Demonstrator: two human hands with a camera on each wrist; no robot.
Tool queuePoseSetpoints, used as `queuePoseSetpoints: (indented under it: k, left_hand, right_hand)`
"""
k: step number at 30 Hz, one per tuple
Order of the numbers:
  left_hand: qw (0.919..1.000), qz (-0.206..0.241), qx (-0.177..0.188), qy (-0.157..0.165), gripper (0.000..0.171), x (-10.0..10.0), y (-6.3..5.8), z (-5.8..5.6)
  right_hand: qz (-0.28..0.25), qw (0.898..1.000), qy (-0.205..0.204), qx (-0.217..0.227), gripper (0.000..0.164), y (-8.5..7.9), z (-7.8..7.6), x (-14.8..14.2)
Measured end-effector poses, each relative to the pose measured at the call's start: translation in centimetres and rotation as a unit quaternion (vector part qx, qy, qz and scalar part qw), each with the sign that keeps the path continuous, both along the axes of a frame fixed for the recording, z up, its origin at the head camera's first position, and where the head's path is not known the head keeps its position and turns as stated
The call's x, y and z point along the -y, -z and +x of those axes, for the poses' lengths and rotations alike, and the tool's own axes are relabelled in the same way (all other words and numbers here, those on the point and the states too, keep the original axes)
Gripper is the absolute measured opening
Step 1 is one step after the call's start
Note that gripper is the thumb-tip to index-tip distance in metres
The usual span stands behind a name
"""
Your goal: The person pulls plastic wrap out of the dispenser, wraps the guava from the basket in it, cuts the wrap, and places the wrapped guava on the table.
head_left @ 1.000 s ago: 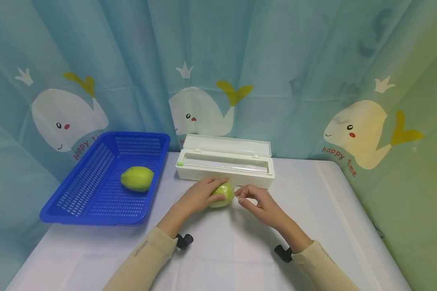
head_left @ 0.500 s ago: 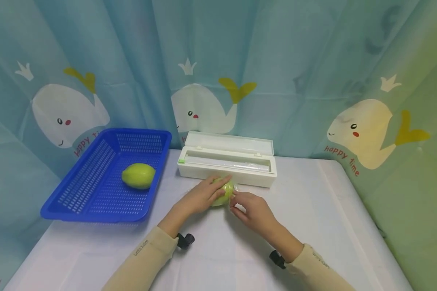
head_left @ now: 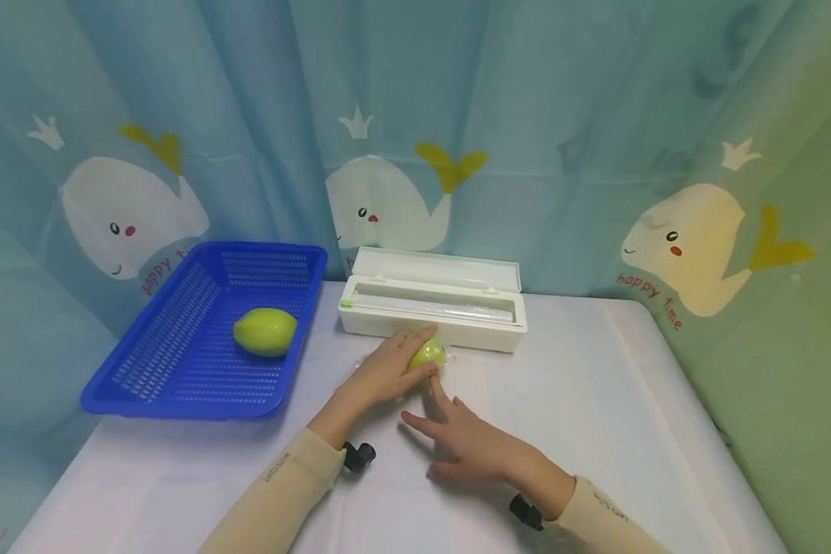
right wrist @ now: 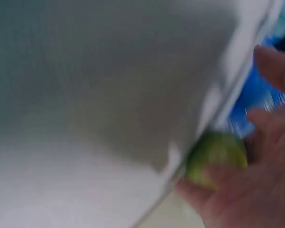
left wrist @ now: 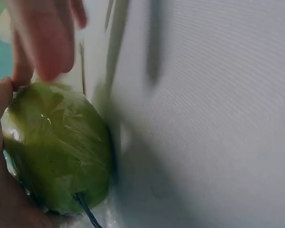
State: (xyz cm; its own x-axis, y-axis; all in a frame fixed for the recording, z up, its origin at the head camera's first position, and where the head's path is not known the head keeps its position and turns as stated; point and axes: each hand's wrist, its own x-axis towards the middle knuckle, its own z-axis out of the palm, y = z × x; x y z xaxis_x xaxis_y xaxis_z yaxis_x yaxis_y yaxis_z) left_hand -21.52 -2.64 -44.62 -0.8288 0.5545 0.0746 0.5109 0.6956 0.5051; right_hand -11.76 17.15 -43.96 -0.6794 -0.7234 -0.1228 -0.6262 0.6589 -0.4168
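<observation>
Wrapping step: left hand point(head_left: 386, 371) grips the film-covered lemon point(head_left: 426, 355) on the worktop point(head_left: 595, 400) at 6 o'clock of the film box point(head_left: 432, 302), right hand point(head_left: 465, 442) released flat; next, probably smooth loose film down

A: Object under the hands?

B: Green lemon point(head_left: 427, 355), oval, covered in clear cling film; the film shows glossy wrinkles in the left wrist view point(left wrist: 57, 147).

A: Pose and location?

B: Lying on its side on the white table, just in front of the white film dispenser box. Loose film edge visible beneath it at the near end.

A: Contact?

B: Partly covered by fingers on top.
</observation>
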Motion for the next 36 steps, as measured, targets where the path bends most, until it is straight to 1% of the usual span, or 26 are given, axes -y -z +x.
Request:
queuePoseSetpoints:
  k: [2,3,4,6,7,8,10,11,12,13,14,16,19,21,23,24,25,26,27,28,29,30,32,34,35,36]
  left_hand:
    - [1.0,-0.004,-0.002,0.003,0.068,-0.1,0.2,0.0]
    - [1.0,-0.005,-0.004,0.004,0.067,-0.2,0.2,0.0]
    - [1.0,-0.006,-0.005,0.005,0.067,-0.2,0.3,0.1]
    - [0.9999,-0.012,-0.011,0.004,0.069,-0.2,0.4,0.1]
    - [0.9998,-0.013,-0.016,0.004,0.069,-0.2,0.4,0.1]
    - [0.9997,-0.011,-0.022,0.005,0.07,-0.1,0.4,0.2]
    - [0.9995,-0.009,-0.029,0.008,0.072,0.0,0.3,0.2]
    - [0.9994,-0.008,-0.033,0.011,0.073,0.1,0.3,0.2]
    - [0.9992,-0.009,-0.036,0.014,0.074,0.1,0.4,0.2]
    - [0.9991,-0.009,-0.036,0.018,0.075,0.1,0.4,0.3]
    - [0.9991,-0.008,-0.037,0.021,0.075,0.2,0.4,0.3]
    - [0.9989,-0.003,-0.038,0.029,0.075,0.2,0.5,0.3]
    - [0.9987,0.004,-0.035,0.037,0.076,0.2,0.5,0.4]
    - [0.9986,0.008,-0.034,0.04,0.076,0.2,0.5,0.5]
    - [0.9986,0.005,-0.033,0.042,0.076,0.2,0.5,0.5]
    - [0.9984,0.004,-0.037,0.043,0.075,0.2,0.5,0.5]
    - [0.9983,0.002,-0.039,0.043,0.075,0.2,0.4,0.6]
    - [0.9981,0.0,-0.043,0.043,0.075,0.2,0.4,0.5]
    - [0.998,0.0,-0.048,0.043,0.076,0.2,0.3,0.5]
    - [0.9978,-0.001,-0.051,0.042,0.077,0.3,0.3,0.5]
    - [0.9976,0.0,-0.055,0.041,0.079,0.3,0.4,0.5]
    - [0.9975,0.0,-0.059,0.039,0.082,0.4,0.4,0.6]
    - [0.9974,0.0,-0.062,0.036,0.089,0.5,0.5,0.6]
    - [0.9972,-0.004,-0.065,0.037,0.096,0.5,0.6,0.6]
    - [0.9969,-0.003,-0.068,0.038,0.099,0.5,0.7,0.6]
    - [0.9968,-0.002,-0.07,0.038,0.101,0.4,0.7,0.6]
  right_hand:
    - [-0.023,0.999,0.005,0.032,0.068,-0.7,-0.4,-1.2]
    - [-0.048,0.997,0.011,0.056,0.062,-1.1,-0.7,-1.9]
    - [-0.074,0.994,0.021,0.073,0.055,-1.4,-1.1,-2.5]
    - [-0.131,0.986,0.056,0.087,0.04,-1.7,-2.1,-3.8]
    - [-0.162,0.979,0.082,0.09,0.033,-1.7,-2.7,-4.3]
    - [-0.193,0.97,0.111,0.097,0.026,-1.8,-3.3,-4.6]
    - [-0.253,0.945,0.17,0.121,0.022,-1.7,-4.6,-5.0]
    - [-0.282,0.928,0.198,0.144,0.023,-1.6,-5.2,-5.0]
    - [-0.312,0.905,0.226,0.178,0.026,-1.6,-5.8,-4.8]
    - [-0.345,0.878,0.249,0.22,0.028,-1.5,-6.4,-4.6]
    - [-0.378,0.847,0.267,0.264,0.029,-1.3,-7.0,-4.3]
    - [-0.433,0.779,0.293,0.346,0.028,-1.0,-7.9,-3.5]
    - [-0.492,0.677,0.323,0.442,0.02,-0.4,-8.8,-2.2]
    - [-0.512,0.62,0.345,0.484,0.02,0.1,-9.1,-1.6]
    - [-0.521,0.587,0.363,0.503,0.022,0.5,-9.1,-1.2]
    - [-0.521,0.579,0.37,0.506,0.022,0.7,-9.1,-1.2]
    - [-0.517,0.579,0.376,0.505,0.021,0.7,-9.1,-1.2]
    - [-0.509,0.59,0.381,0.498,0.019,0.8,-9.0,-1.2]
    - [-0.499,0.606,0.382,0.488,0.017,0.7,-9.0,-1.3]
    - [-0.487,0.629,0.387,0.466,0.015,0.7,-8.9,-1.4]
    - [-0.479,0.649,0.394,0.441,0.016,0.6,-8.7,-1.5]
    - [-0.469,0.675,0.399,0.406,0.019,0.4,-8.6,-1.5]
    - [-0.45,0.723,0.405,0.333,0.03,0.2,-8.1,-1.4]
    - [-0.429,0.767,0.388,0.279,0.045,0.0,-7.4,-1.1]
    - [-0.412,0.789,0.369,0.267,0.052,0.0,-7.0,-0.8]
    - [-0.386,0.817,0.346,0.253,0.057,0.0,-6.5,-0.5]
